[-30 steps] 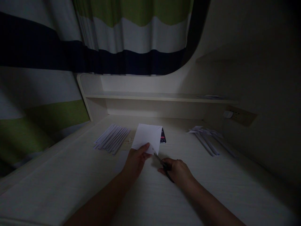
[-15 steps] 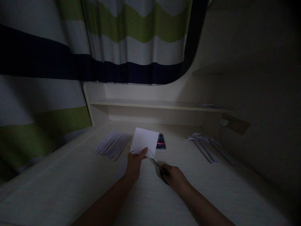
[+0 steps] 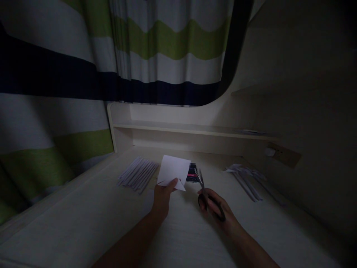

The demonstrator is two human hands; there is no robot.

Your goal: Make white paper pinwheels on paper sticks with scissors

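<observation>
left hand [image 3: 162,195]: we pinch the white paper [image 3: 173,170] by its lower edge, lifting it off the bench [image 3: 83,223].
right hand [image 3: 216,208]: closed through the scissors [image 3: 205,195] handles, blades pointing away, beside the paper.

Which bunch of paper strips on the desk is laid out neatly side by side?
The bunch of strips left of the left hand: its strips lie parallel and close. The right bunch is splayed loosely.

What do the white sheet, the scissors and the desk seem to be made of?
Sheet: thin white matte paper; it holds a sharp fold and stands stiff in the left hand.
Scissors in the right hand: narrow blades, probably metal; dark handle loops, likely plastic.
Desk: pale, faint grain, probably laminated board; dim light leaves it open.
</observation>
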